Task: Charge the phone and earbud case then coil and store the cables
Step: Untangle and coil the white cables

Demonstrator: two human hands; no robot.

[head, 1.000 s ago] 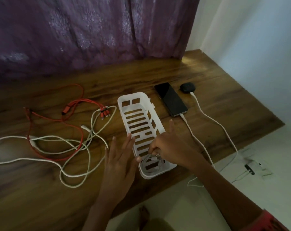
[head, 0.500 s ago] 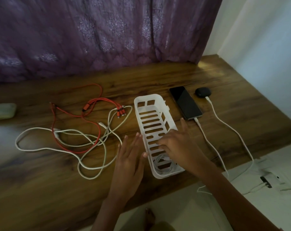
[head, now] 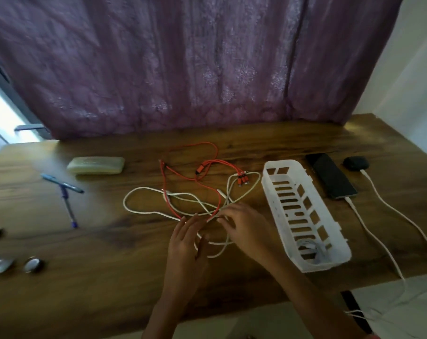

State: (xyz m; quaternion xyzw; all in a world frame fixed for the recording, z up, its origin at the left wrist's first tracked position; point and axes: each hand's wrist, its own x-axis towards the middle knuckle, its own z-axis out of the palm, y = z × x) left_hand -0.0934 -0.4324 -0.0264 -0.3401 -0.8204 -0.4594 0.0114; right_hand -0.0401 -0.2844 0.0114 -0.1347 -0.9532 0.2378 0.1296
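**Now: both hands at the tangle, one coil already in the basket**

Phone & earbud case lie far right on the worktop, each w/ a white lead plugged in. The phone lead & case lead run off the near right edge toward the floor. Prob. parked there to keep charging out of the sorting area.

The white basket sits lengthwise just left of the phone, w/ a coiled cable in its near end. It's near the hands, so a drop-in is a short reach.

Still to store: white cables & a red cable, tangled mid-worktop left of the basket, strands crossing.

- **Left hand**: lies over the near loops, fingers straight & spread. Grip open; seems to pin the strands.
- **Right hand**: just beside it, fingers bent down where red & white cross. Can't tell if the grip is closed on a strand or only touching.

My read: they're sorting one cable out before coiling.

- **Room:** bare wood near & left of the hands, good for drawing a cable free.
- **Near edge:** it runs under the forearms, so loose loops could slide off.
- **Right:** the basket wall limits a sweep that way.
- **Left, well apart:** two pens, a pale case & small metal bits too blurred to name.
- **Far edge:** a curtain closes it off.
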